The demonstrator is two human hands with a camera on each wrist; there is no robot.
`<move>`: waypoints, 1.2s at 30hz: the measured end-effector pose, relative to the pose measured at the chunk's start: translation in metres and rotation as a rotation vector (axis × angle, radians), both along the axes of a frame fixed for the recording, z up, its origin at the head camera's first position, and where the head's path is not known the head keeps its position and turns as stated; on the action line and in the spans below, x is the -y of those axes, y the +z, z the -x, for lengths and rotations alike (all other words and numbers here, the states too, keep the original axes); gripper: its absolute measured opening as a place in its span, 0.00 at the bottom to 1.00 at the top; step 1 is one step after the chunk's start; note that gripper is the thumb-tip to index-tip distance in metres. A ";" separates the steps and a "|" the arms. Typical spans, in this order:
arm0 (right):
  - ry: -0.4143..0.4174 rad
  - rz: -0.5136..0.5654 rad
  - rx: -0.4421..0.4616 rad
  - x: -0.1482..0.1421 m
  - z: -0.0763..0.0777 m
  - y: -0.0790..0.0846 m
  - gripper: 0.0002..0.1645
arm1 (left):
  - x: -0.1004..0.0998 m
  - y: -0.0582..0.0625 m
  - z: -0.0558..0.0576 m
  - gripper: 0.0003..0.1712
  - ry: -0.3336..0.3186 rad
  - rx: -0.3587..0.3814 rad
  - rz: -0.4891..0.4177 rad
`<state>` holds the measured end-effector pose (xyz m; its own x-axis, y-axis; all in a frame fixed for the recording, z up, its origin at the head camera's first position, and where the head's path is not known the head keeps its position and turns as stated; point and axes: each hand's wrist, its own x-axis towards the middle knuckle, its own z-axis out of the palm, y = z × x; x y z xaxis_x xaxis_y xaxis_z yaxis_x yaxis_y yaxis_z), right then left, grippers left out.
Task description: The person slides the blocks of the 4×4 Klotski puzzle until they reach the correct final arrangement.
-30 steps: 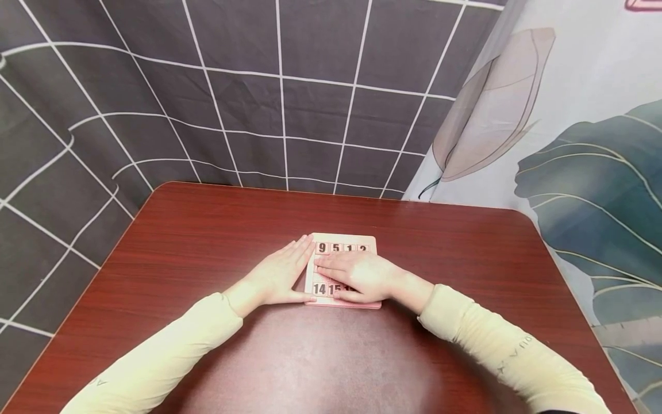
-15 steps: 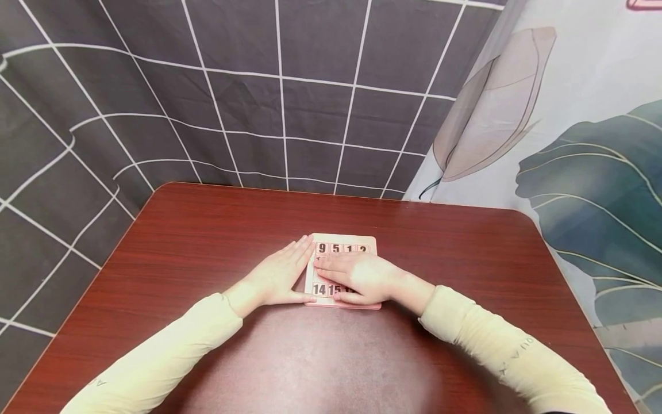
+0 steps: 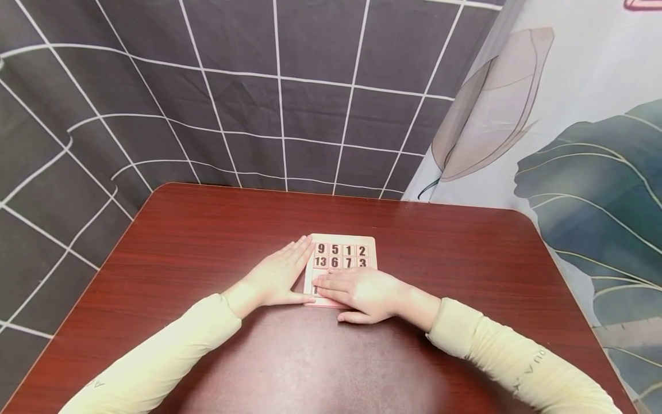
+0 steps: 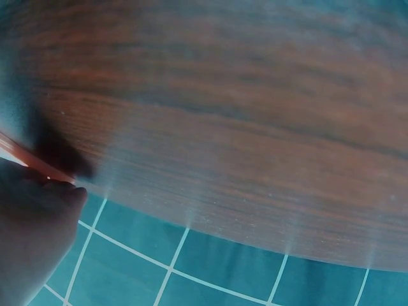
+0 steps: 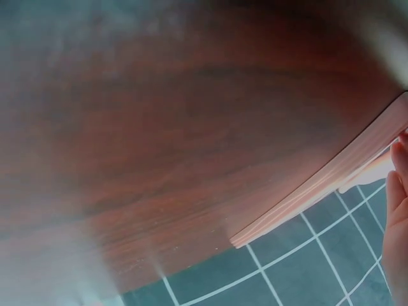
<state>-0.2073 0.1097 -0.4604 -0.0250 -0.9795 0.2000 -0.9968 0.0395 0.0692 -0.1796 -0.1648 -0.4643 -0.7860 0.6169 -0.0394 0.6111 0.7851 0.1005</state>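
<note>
A sliding number puzzle [image 3: 342, 252] lies flat on the dark red wooden table, a pale square board with black-numbered tiles. In its top row I read 9, 5, 1, 2; below that come 13, 6, 7, 3. My left hand [image 3: 279, 275] lies along the puzzle's left edge, fingers straight near the upper corner and thumb at the lower corner. Extended over the lower rows, my right hand [image 3: 368, 292] covers most of their tiles, fingertips at the left column and thumb below the front edge. The right wrist view shows the puzzle's layered side [image 5: 312, 191] beside the fingers.
The wooden table [image 3: 217, 218] extends around the puzzle, with a glare patch in front. Behind and to the left hangs a dark grey curtain [image 3: 320, 115] with a white grid. A pale leaf-patterned curtain [image 3: 579, 172] hangs at the right.
My right hand has slid toward the front edge of the puzzle, uncovering the second row of tiles and covering more of the bottom row. The left hand stays in place.
</note>
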 end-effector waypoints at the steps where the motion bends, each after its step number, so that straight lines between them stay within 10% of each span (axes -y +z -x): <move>1: 0.000 -0.002 -0.004 0.000 0.001 0.000 0.39 | 0.000 0.000 0.000 0.66 0.000 -0.002 0.001; 14: -0.108 -0.065 0.004 0.004 0.015 0.005 0.37 | 0.000 0.000 -0.001 0.66 -0.011 -0.025 -0.005; 36: 0.004 0.061 -0.010 -0.032 -0.010 -0.006 0.39 | 0.009 0.001 -0.005 0.65 -0.047 -0.052 -0.037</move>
<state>-0.1972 0.1420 -0.4666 -0.0186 -0.9655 0.2599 -0.9962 0.0400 0.0772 -0.1745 -0.1738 -0.4629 -0.7565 0.6535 0.0240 0.6524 0.7517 0.0960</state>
